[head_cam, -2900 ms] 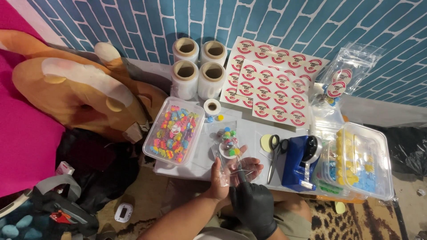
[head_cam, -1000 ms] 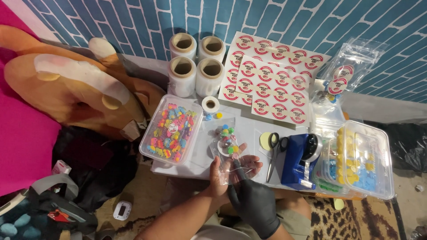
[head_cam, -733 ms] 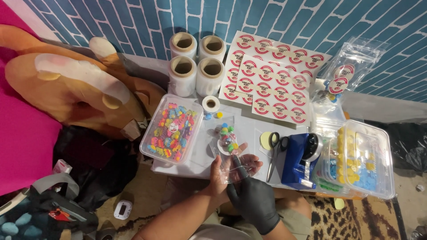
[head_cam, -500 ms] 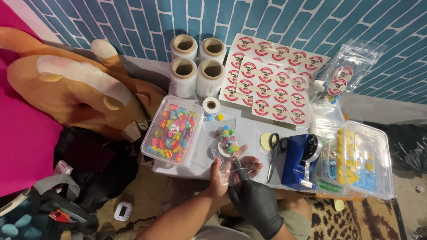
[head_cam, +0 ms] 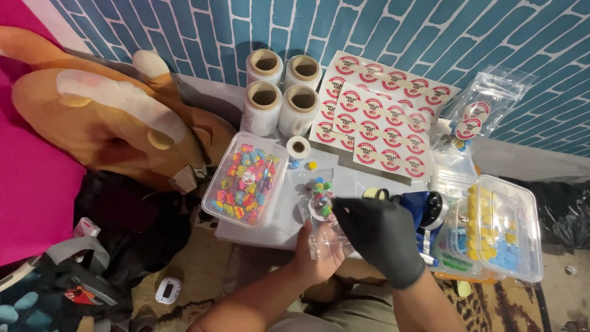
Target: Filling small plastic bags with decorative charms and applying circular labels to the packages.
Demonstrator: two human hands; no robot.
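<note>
My bare left hand (head_cam: 319,249) cups a clear plastic bag (head_cam: 324,237) upright at the worktop's (head_cam: 279,224) near edge, while my gloved right hand (head_cam: 378,230), fingers (head_cam: 338,206) pinched together, reaches leftward to the small sweets pile (head_cam: 319,193) just above the bag's mouth.

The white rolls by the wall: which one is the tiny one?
The tiny roll sits alone on the table, just in front of the four big rolls and beside the candy tub. It is far shorter and thinner than they are.
</note>
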